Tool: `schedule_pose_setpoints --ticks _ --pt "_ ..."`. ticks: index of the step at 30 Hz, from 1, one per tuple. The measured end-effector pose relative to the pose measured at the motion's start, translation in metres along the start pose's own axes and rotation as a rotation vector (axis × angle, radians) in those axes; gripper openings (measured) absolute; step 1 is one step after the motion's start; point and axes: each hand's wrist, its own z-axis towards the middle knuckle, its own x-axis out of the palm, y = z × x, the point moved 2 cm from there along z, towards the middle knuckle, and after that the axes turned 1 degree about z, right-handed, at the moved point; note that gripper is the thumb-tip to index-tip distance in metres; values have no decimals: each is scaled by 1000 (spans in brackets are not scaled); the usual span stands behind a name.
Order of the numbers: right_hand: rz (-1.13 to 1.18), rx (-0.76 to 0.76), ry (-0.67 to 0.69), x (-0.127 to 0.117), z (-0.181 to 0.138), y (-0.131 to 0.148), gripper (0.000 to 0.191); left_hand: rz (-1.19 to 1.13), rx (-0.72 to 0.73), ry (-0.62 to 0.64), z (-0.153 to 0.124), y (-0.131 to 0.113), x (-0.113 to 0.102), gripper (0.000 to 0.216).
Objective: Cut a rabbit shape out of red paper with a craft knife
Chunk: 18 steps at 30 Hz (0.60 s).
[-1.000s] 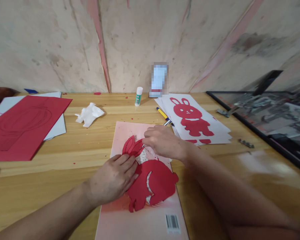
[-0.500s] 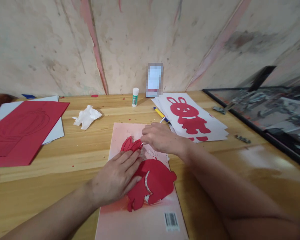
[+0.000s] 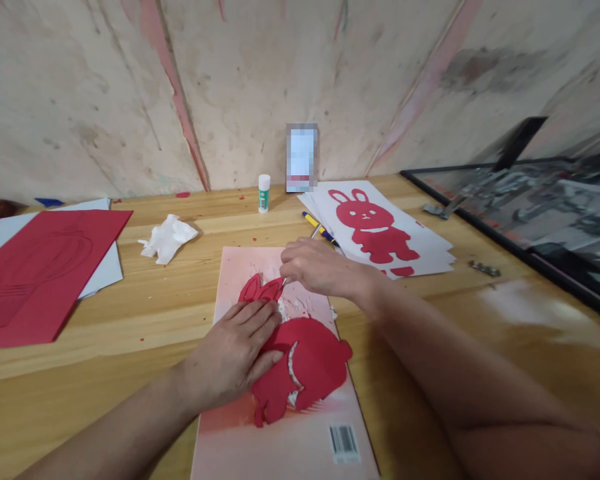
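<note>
My left hand (image 3: 237, 347) lies flat, fingers stretched out, on a red paper rabbit cut-out (image 3: 313, 363). Beneath that is a pink booklet (image 3: 260, 447) with a barcode near its lower edge. Part of the rabbit's head is hidden under the palm; its ears stick out past the fingertips. A slim craft knife (image 3: 316, 231) is pinched in my right hand (image 3: 310, 267), its tip touching the edge of the right ear. A white curved gap runs through the rabbit's body. Cut marks and small paper scraps surround the ears on the booklet.
White sheets carrying a finished red rabbit (image 3: 375, 223) lie at the back right beside a yellow-and-blue pen (image 3: 311, 219). A glue stick (image 3: 263, 195) and a blurred phone (image 3: 301, 159) stand near the wall. Crumpled tissue (image 3: 169, 238) and red paper (image 3: 55, 267) lie left; a black-framed panel (image 3: 480, 230) is right.
The knife tip has shifted very slightly along the ear's edge, away from me. My left hand stays pressed on the paper. The whole view has drifted a little.
</note>
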Motion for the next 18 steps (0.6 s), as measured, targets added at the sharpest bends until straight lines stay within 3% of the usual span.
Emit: schedule_pose_setpoints --ticks 18 --pt "-57 -49 -72 0 -2 1 26 -44 -23 -5 0 0 0 44"
